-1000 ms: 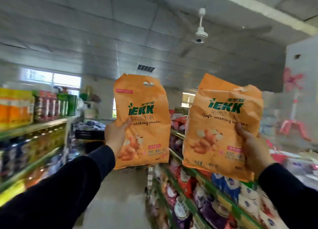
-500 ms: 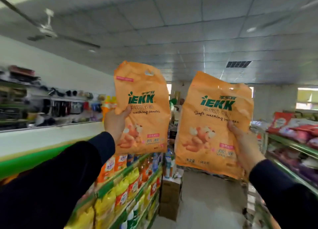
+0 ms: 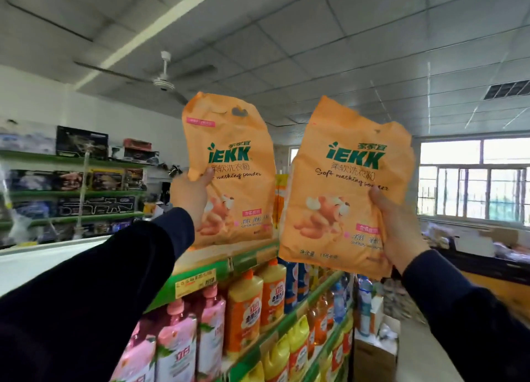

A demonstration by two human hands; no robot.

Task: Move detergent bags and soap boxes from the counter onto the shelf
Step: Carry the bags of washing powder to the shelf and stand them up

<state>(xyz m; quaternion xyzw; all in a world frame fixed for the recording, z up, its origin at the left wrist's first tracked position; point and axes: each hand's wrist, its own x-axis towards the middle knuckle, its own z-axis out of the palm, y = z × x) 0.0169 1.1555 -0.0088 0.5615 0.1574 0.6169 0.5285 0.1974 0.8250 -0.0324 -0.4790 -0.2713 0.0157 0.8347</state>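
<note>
1. I hold two orange detergent bags upright in the air. Left bag [image 3: 232, 169] is gripped by my left hand [image 3: 190, 198], thumb curled over its front near the left edge, other fingers hidden behind. Right bag [image 3: 347, 186] is gripped by my right hand [image 3: 401, 232] at its right edge, thumb on the front; the fingers behind are out of sight, so I cannot tell how they lie.
2. Position: both bags are above the top shelf [image 3: 218, 261]. The left bag's bottom edge is just above or touching it; I cannot tell which. The right bag hangs beside the shelf end, over the aisle.
3. Risk: each grip is one-sided on soft, crumpled film. Judgement: a heavy powder bag may sag, slip or twist out as I lower it.
4. Risk: set down upright, a soft bag could slump forward off the shelf edge.
5. Surroundings: bottles [image 3: 258, 304] fill the tiers below, so a dropped bag would strike them. Ceiling fan [image 3: 163, 81] is overhead, well apart. Wall shelves [image 3: 71, 195] stand left, windows [image 3: 473, 186] right.
</note>
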